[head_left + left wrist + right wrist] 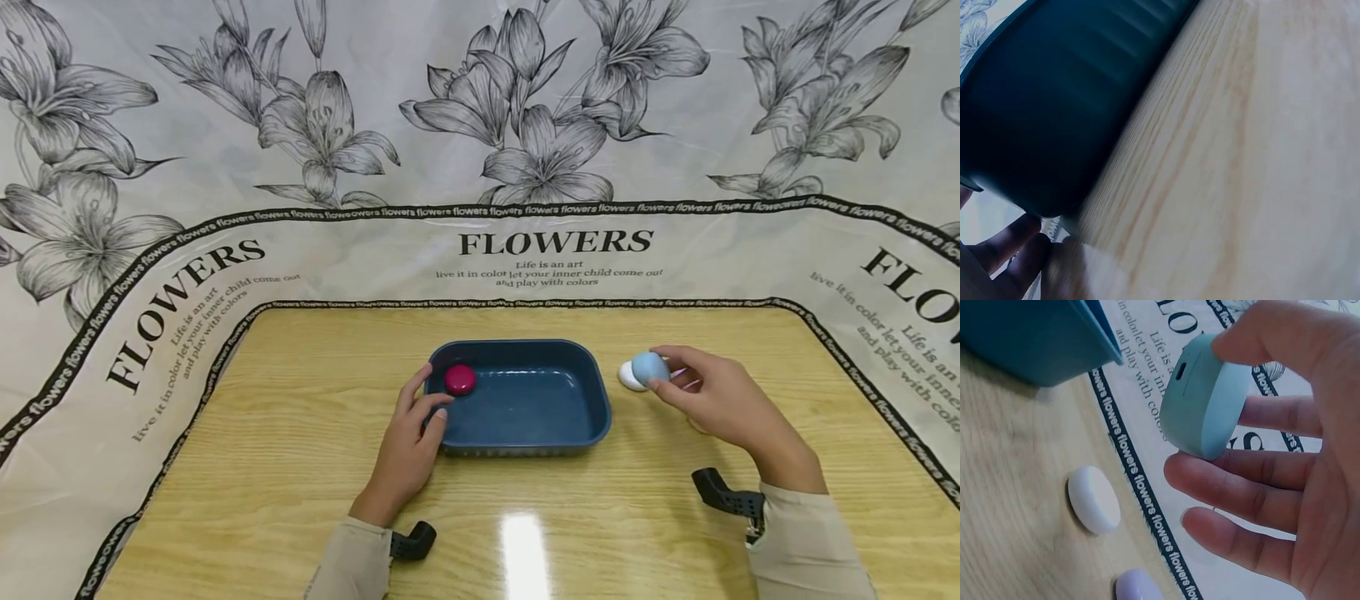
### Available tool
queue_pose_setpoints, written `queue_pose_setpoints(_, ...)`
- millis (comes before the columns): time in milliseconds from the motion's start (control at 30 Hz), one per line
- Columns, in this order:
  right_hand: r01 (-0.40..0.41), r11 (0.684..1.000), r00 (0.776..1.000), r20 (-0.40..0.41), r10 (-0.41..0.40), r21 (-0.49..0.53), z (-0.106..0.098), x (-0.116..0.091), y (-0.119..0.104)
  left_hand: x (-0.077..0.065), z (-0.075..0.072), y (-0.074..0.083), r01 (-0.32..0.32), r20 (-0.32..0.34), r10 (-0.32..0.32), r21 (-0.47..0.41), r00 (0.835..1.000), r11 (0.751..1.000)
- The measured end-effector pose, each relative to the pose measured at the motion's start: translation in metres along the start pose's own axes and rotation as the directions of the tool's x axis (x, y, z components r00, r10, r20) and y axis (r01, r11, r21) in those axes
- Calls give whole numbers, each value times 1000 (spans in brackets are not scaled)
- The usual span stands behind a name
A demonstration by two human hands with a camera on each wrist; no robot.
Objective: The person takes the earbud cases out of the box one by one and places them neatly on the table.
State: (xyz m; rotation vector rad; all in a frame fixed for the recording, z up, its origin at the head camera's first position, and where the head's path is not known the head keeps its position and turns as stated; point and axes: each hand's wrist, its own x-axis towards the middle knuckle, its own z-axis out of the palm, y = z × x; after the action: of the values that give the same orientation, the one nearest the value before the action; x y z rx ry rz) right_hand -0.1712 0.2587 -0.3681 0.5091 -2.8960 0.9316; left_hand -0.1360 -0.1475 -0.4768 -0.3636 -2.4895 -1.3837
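Observation:
My left hand [411,433] grips the left end of a dark blue plastic bin [525,448], its fingers at the rim. Inside the bin, near its back left corner, lies a round magenta case [460,380]. To the right of the bin, my right hand [720,400] pinches a light blue earbud case [1204,397] between thumb and fingers, above the table. A small slot shows on the case's side in the right wrist view. Below it, a round white case [1094,500] rests on the table, partly covered in the head view.
A light purple rounded item [1138,586] lies near the white case, cut off by the frame in the right wrist view. The wooden table [300,433] is bordered by a floral sheet [555,258] at the back and sides.

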Motion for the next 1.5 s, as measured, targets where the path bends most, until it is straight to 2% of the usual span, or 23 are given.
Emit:
queue_pose_setpoints(300, 11, 1000, 999, -40, -11, -13, 0, 0, 14, 0, 0, -1, -1, -4, 1, -2, 1000, 1000)
queue_pose_setpoints(467, 3, 1000, 1000, -25, -3, -19, 0, 0, 20, 0, 0, -3, -4, -3, 4, 5, 1000, 1000)
queue_pose_setpoints(667, -54, 998, 998, 24, 55, -27, 0, 0, 28, 0, 1, -4, -14, -1, 14, 4, 1000, 1000)
queue_pose_setpoints(900, -118, 993, 985, 127, 117, -3, 3, 2, 32, 1, -1, -2, -13, 5, 13, -17, 1000, 1000)
queue_pose_setpoints(1167, -121, 992, 973, 196, 126, -34, 9, 3, 35, 0, -1, -1, -9, 6, 9, -13, 1000, 1000)
queue_pose_setpoints(1500, -98, 994, 964, 244, 108, -53, 12, 3, 37, 0, -1, -1, -7, 9, 7, -15, 1000, 1000)
